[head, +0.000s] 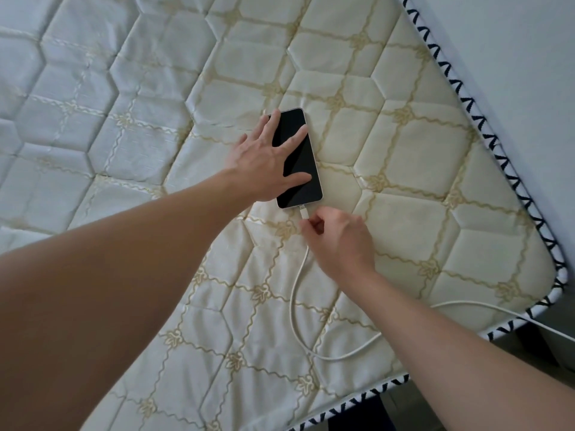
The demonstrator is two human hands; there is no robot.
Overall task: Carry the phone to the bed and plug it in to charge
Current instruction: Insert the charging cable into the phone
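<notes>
A phone (300, 169) with a dark screen lies face up on the quilted cream mattress (420, 169). My left hand (267, 160) rests flat on the phone's left side, fingers spread across the screen. A white charging cable (294, 293) runs from the mattress's right edge in a loop up to the phone's bottom end, where its plug (303, 212) sits in the port. My right hand (339, 241) is just below the phone, its thumb and forefinger pinched on the cable right behind the plug.
The mattress edge has black-and-white zigzag trim (485, 119) along the right and bottom. A pale wall (513, 42) stands beyond the right edge. A dark gap and floor (529, 346) show at the lower right corner.
</notes>
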